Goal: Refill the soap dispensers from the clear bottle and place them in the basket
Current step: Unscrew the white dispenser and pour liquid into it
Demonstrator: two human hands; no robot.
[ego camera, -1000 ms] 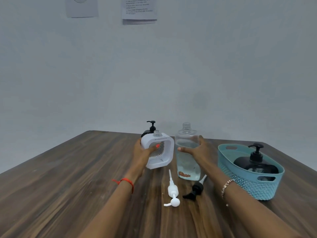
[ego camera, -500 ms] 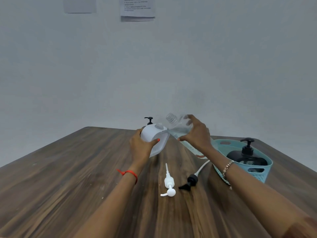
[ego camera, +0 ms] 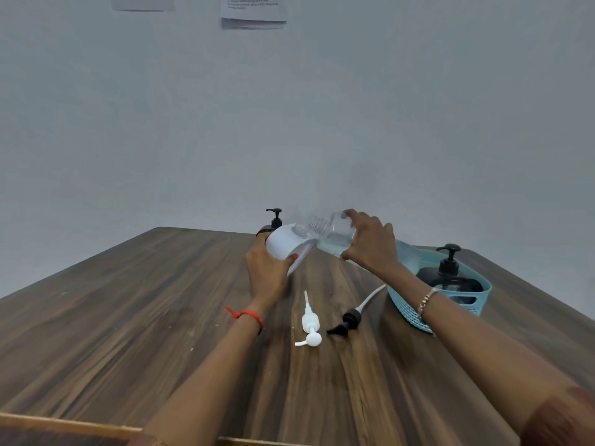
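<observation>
Right now the pour is being lined up near the far edge of the desk (ego camera: 128,317). The left hand (ego camera: 267,275) is wrapping its fingers (ego camera: 289,258) round the white dispenser (ego camera: 283,244), thumb pressing on the near face, and is tipping it so that its open neck is facing up and to the right. The right hand (ego camera: 370,246) is gripping the clear bottle (ego camera: 333,235), curled fingers (ego camera: 357,217) over its upper side and thumb beneath, holding it off the desk and close to level.

The bottle's long axis is running right to left. Its base is pointing toward the basket (ego camera: 481,297), and its threaded mouth is pointing left, sitting just beside the dispenser's neck and a little above it. Whether the two are touching is too blurred to tell. The liquid is pooling along the bottle's lower side and, by my judgement, is not yet reaching the mouth. So the coming move is turning on raising the base further with the mouth held over that small opening, and any sideways drift is risking a spill.

A white pump (ego camera: 310,323) and a black pump (ego camera: 347,320) are lying loose between the forearms. One black dispenser (ego camera: 449,275) is standing in the basket by the right edge, and a second black dispenser (ego camera: 275,220) is standing behind the white one.
</observation>
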